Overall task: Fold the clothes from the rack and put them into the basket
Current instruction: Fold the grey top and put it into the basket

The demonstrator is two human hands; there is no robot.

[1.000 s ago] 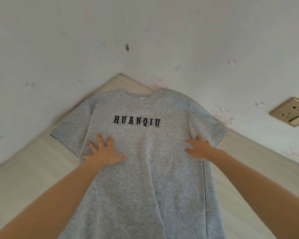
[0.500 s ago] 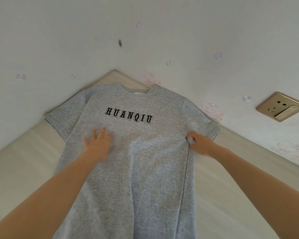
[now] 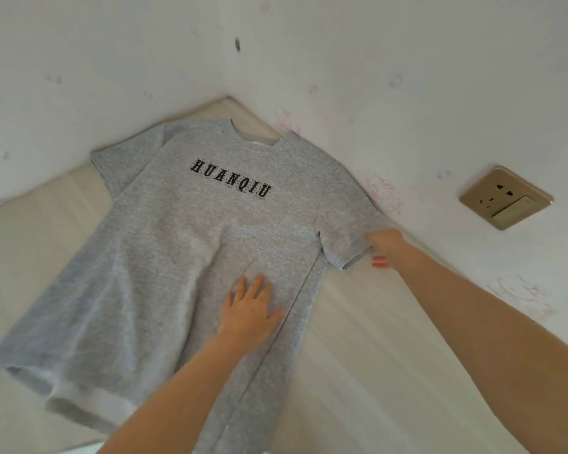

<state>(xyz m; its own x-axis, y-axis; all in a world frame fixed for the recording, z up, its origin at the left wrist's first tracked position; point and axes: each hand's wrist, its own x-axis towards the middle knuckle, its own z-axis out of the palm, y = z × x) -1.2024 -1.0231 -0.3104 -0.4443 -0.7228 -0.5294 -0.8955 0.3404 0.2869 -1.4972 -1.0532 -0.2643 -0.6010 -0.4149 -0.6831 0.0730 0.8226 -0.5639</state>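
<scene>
A grey T-shirt (image 3: 177, 250) with black letters HUANQIU lies face up and spread flat on a pale surface (image 3: 358, 355) in the corner of two white walls. My left hand (image 3: 251, 309) presses flat on the shirt's lower middle, fingers spread. Over at the wall, my right hand (image 3: 386, 249) pinches the hem of the shirt's right sleeve, with its fingers curled around the cloth. No rack or basket is in view.
White walls close off the far and right sides of the surface. A gold wall socket (image 3: 505, 198) sits on the right wall. The shirt's lower hem (image 3: 79, 404) lies near the surface's front edge.
My left hand slid from the shirt's left chest down to its lower middle. My right hand moved outward to the sleeve hem and took hold of it. The view swung left.
</scene>
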